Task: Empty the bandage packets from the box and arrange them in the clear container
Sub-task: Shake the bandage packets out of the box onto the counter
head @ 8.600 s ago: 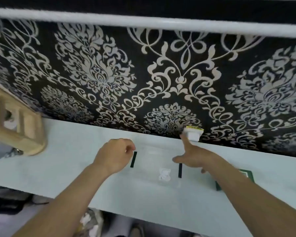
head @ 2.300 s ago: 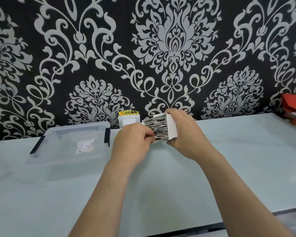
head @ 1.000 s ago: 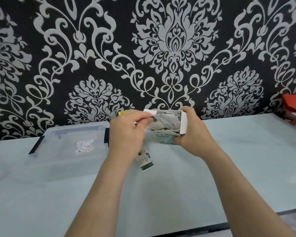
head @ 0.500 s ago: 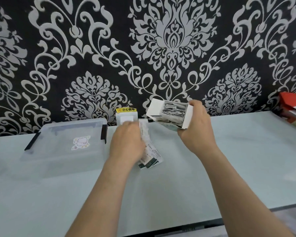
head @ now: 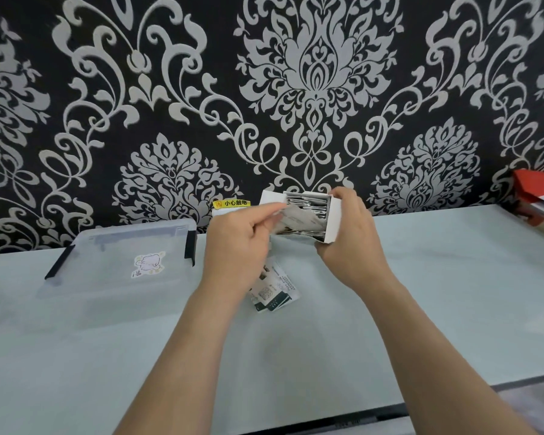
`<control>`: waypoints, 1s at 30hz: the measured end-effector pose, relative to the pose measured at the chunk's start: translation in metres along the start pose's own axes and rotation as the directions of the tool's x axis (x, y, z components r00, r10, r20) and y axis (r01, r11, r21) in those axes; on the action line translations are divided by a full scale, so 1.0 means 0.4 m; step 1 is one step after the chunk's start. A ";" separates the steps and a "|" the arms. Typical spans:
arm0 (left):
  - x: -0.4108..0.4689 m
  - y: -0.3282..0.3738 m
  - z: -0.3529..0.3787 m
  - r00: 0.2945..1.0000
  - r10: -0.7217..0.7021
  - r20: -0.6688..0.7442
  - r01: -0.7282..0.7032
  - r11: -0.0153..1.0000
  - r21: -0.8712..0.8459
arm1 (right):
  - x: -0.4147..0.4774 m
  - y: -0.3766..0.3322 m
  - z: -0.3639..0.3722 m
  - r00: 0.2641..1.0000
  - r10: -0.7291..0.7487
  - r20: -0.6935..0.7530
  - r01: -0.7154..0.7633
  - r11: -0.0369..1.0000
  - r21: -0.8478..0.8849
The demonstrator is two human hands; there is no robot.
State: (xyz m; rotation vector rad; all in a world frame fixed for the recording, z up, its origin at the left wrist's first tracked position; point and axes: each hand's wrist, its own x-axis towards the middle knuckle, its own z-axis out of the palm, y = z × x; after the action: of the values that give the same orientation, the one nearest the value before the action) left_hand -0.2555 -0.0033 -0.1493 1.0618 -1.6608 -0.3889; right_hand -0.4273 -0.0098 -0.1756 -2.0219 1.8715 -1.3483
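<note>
Right hand (head: pixel 349 243) grips the box (head: pixel 332 221), mouth facing left; left hand (head: pixel 236 246) pinches packets (head: pixel 299 219) there, nearer the clear container (head: pixel 107 246).

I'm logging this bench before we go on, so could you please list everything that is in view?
box: one, white, held above the table, open end towards the left hand.
packets in the box: many, too tightly packed to count, white and dark.
packets on the table: a few overlapping, white with dark green ends, below the left hand.
clear container: one, clear with black latches, lid on, far left by the wall.
sticker: one, pale, on the container's lid.
warning label: one, yellow, at the wall.
red item: one, right edge, cut off.
table: one, pale grey-green.
left hand: pinches one of the packets in the box.
right hand: grips the box.
</note>
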 end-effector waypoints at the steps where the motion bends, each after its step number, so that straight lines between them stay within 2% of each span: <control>1: 0.003 0.005 -0.007 0.999 0.008 -0.032 -0.009 1.000 -0.005 | 0.000 0.004 -0.001 1.000 0.009 0.005 -0.009 1.000 0.007; 4: 0.016 0.019 -0.033 0.993 -0.003 -0.120 -0.007 0.997 -0.079 | 0.001 0.023 -0.012 0.998 0.064 0.006 -0.064 0.998 0.013; 7: 0.024 0.031 -0.051 0.981 -0.131 -0.143 0.116 0.987 -0.109 | 0.003 0.046 -0.037 0.994 0.110 -0.016 -0.111 0.993 -0.030; 10: 0.025 0.025 -0.048 0.926 -0.375 -0.028 0.371 0.923 -0.099 | 0.002 0.069 -0.068 0.987 0.150 -0.055 -0.154 0.985 -0.077; 12: 0.017 0.005 -0.031 0.863 -0.484 0.142 0.479 0.875 0.073 | 0.001 0.082 -0.084 0.981 0.182 -0.063 -0.187 0.979 -0.087; 13: 0.010 -0.008 -0.017 0.824 -0.519 0.228 0.472 0.851 0.231 | 0.001 0.086 -0.089 0.979 0.194 -0.059 -0.199 0.976 -0.088; 14: 0.004 -0.022 0.000 0.794 -0.539 0.283 0.406 0.815 0.412 | 0.001 0.089 -0.091 0.978 0.201 -0.049 -0.204 0.975 -0.085; 15: -0.001 -0.033 0.018 0.791 -0.538 0.291 0.302 0.758 0.578 | 0.002 0.090 -0.092 0.979 0.199 -0.039 -0.202 0.976 -0.081; 16: -0.002 -0.041 0.034 0.818 -0.510 0.266 0.208 0.694 0.690 | 0.003 0.093 -0.093 0.980 0.196 -0.027 -0.197 0.977 -0.077; 17: 0.001 -0.045 0.046 0.850 -0.469 0.240 0.154 0.656 0.739 | 0.004 0.093 -0.095 0.981 0.192 -0.015 -0.192 0.978 -0.076; 19: 0.012 -0.062 0.073 0.861 -0.421 0.285 0.090 0.677 0.730 | 0.005 0.094 -0.100 0.985 0.175 -0.001 -0.175 0.981 -0.079; 20: 0.017 -0.080 0.087 0.830 -0.435 0.350 0.066 0.700 0.711 | 0.005 0.093 -0.102 0.987 0.159 0.005 -0.158 0.984 -0.084; 22: 0.019 -0.116 0.111 0.720 -0.505 0.475 0.022 0.701 0.713 | 0.006 0.095 -0.103 0.991 0.133 0.022 -0.130 0.986 -0.102; 24: 0.012 -0.139 0.114 0.674 -0.523 0.522 -0.039 0.680 0.732 | 0.008 0.094 -0.100 0.993 0.114 0.039 -0.108 0.987 -0.117; 28: 0.001 -0.126 0.096 0.714 -0.442 0.543 -0.039 0.749 0.661 | 0.006 0.085 -0.096 0.991 0.117 0.065 -0.107 0.985 -0.138; 30: 0.002 -0.120 0.088 0.761 -0.425 0.491 0.040 0.785 0.618 | 0.004 0.077 -0.091 0.990 0.119 0.077 -0.107 0.984 -0.141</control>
State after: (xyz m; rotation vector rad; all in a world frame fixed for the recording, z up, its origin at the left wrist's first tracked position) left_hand -0.2655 -0.0392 -0.1958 1.7653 -2.3163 -0.4389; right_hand -0.4742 -0.0011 -0.1706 -1.9641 2.0581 -1.1174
